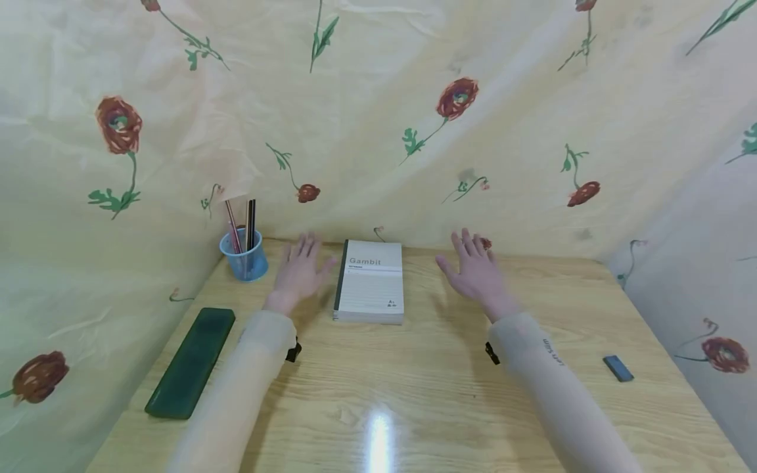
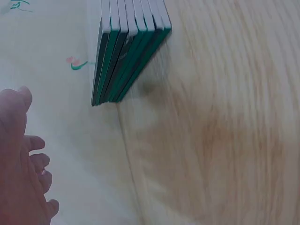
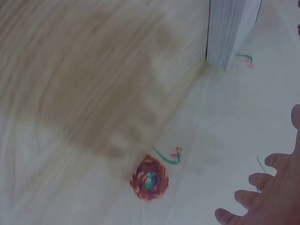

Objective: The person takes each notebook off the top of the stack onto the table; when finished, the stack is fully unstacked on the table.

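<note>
A stack of grey "Gambit" notebooks point(image 1: 370, 289) with green spines lies flat on the wooden table point(image 1: 414, 387), near the back. My left hand point(image 1: 298, 269) hovers just left of the stack, fingers spread, holding nothing. My right hand point(image 1: 476, 270) hovers to the right of it, also spread and empty. In the left wrist view the green spines of the notebooks point(image 2: 129, 51) show, with my fingers point(image 2: 28, 173) apart from them. The right wrist view shows the notebooks' page edges point(image 3: 230, 30) and my fingers point(image 3: 262, 197) over the floral cloth.
A blue cup point(image 1: 244, 257) with several pencils stands at the back left. A dark green flat case point(image 1: 192, 361) lies at the left edge. A small dark eraser-like block point(image 1: 618, 368) lies at the right. Floral cloth point(image 1: 414, 118) walls the table at back and sides.
</note>
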{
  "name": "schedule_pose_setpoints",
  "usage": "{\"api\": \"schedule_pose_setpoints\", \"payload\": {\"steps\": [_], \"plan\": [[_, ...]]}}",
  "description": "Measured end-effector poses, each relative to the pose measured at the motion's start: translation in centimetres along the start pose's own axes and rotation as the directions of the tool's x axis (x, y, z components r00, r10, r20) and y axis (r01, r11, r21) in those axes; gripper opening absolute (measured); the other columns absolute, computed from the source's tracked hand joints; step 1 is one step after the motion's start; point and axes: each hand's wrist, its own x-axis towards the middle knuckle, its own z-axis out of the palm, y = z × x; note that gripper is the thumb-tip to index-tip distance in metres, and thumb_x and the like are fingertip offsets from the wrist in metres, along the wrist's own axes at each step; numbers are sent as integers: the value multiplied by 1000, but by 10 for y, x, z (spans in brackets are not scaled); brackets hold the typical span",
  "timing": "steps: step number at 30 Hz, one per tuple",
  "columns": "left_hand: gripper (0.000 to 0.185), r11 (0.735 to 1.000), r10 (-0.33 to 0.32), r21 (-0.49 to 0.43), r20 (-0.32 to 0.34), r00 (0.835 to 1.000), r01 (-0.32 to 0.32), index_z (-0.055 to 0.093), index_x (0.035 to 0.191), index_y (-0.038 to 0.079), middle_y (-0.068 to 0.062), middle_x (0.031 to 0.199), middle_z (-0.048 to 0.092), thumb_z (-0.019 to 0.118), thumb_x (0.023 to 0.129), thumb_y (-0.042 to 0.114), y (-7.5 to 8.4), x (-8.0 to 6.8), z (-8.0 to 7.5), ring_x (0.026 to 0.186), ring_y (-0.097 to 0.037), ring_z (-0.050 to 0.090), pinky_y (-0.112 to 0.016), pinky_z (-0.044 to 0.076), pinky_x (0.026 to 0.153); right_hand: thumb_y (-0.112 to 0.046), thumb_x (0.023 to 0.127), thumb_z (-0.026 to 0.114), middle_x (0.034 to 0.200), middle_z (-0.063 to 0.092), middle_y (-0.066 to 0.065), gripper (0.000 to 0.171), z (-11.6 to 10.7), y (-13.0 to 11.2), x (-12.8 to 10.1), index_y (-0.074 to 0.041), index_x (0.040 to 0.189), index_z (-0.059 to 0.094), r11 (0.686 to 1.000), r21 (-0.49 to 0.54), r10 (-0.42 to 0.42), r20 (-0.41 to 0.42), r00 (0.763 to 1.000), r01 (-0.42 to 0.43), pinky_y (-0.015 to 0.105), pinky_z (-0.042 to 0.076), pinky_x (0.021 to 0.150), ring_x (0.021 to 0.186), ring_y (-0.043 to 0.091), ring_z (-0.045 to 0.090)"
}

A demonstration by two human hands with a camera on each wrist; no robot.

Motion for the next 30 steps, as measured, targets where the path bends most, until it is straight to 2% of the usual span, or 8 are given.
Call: {"api": "schedule_pose_setpoints", "payload": {"steps": [6,10,13,17,21,26,30], "plan": [[75,985,-18,-172,21,1000,22,21,156,-1,-22,162,16,38,105,52,8,-4,14,150,-37,8,-56,2,119,-68,100,28,164,10,19,87,22,-15,0,-7,160,12,992,128,17,-25,1000,-14,67,19,112,145,47,20],[73,939,-63,-335,61,996,80,29,154,0,-23,158,30,50,103,47,14,-8,21,144,-42,27,-56,21,116,-61,101,37,161,20,25,84,38,-27,-1,-1,157,20,963,269,8,-34,999,1,65,24,111,141,50,26],[68,906,-92,-409,68,993,112,37,151,1,-20,151,42,54,101,44,18,-10,26,137,-40,40,-55,33,111,-53,102,46,157,25,30,79,50,-36,-3,2,154,25,927,375,11,-25,1000,-1,62,29,110,138,50,33],[59,880,-124,-459,30,992,124,49,143,-1,-20,139,56,60,100,37,20,-12,36,126,-38,53,-52,43,103,-45,101,54,147,39,31,75,67,-46,-4,5,152,30,881,472,17,4,1000,-17,57,45,99,121,45,52],[52,850,-151,-509,11,988,136,55,134,-5,-20,121,65,62,98,33,20,-13,47,109,-34,63,-47,51,91,-40,101,58,130,55,27,70,78,-53,-4,10,146,37,865,501,3,22,1000,-14,48,53,86,103,36,60],[41,843,-159,-524,-21,987,125,63,121,-5,-17,105,68,66,96,28,22,-13,52,96,-30,64,-44,53,84,-35,99,61,124,58,24,65,80,-62,-7,10,142,42,821,568,18,74,997,-57,45,54,85,105,35,60],[33,848,-177,-514,-40,983,132,66,115,-4,-16,102,68,68,96,23,27,-12,52,94,-28,64,-42,53,84,-32,99,62,124,58,23,62,79,-66,-10,9,142,44,793,603,30,101,994,-85,45,53,88,110,35,59]]}}
